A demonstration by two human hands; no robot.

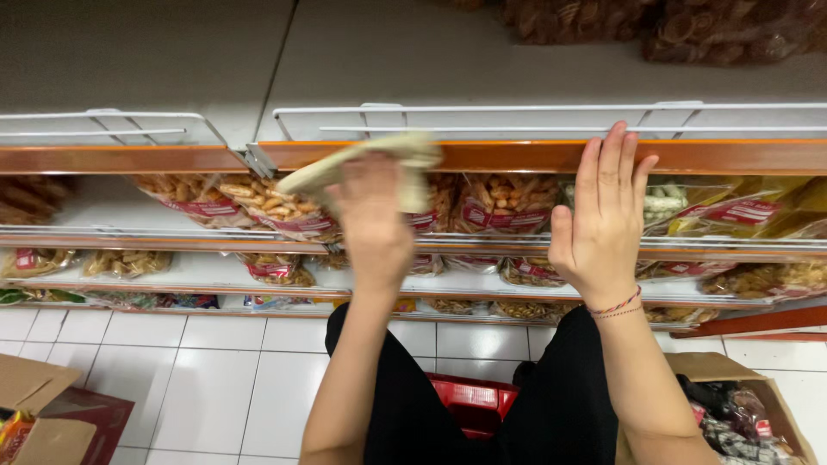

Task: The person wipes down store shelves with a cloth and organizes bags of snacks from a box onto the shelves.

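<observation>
A store shelving unit is being viewed from above, its grey top shelf (172,60) lying largely bare apart from some bagged snacks (689,26) pushed to the back right corner. A white wire rail (551,110) is fitted along the front of that shelf, seemingly to stop goods sliding off, and an orange edge strip (517,155) is running beneath it. On the lower shelves, clear bags of fried snacks with red labels (482,207) are being displayed facing outward, row under row, down to the white tiled floor (215,370).

Cardboard boxes are standing open on the floor at both sides: one at the left (43,413) and one at the right (732,379) with wrapped packets inside, probably kept within reach. A red basket (474,400) is partly hidden between the black-clad legs.

The right hand (603,224) is being held open and flat, fingers together and pointing up, pressed against the orange edge and rail, apparently as a brace; nothing is being held in it. A thin bracelet (618,306) is being worn at the wrist.

The left hand (372,220) is closed around a pale cloth (370,159), which is blurred and lying against the orange edge strip just below the rail, as if being swept along it.
</observation>
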